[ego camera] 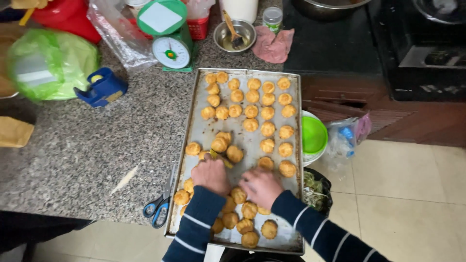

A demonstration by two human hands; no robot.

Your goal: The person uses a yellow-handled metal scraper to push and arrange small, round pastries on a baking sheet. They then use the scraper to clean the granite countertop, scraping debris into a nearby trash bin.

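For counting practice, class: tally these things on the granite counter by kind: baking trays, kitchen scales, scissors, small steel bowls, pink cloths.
baking tray: 1
kitchen scale: 1
scissors: 1
small steel bowl: 1
pink cloth: 1
Total: 5

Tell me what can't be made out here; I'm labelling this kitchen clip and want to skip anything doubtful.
All in the head view:
- Left hand and right hand: fingers curl downward over the puffs, so any grip is hidden.
- Baking tray: near edge partly covered by the striped sleeves.
- Metal bowl: contents too small to tell.
- Green bag: contents blurred behind plastic.
- Stove: cut off by the frame's top edge.
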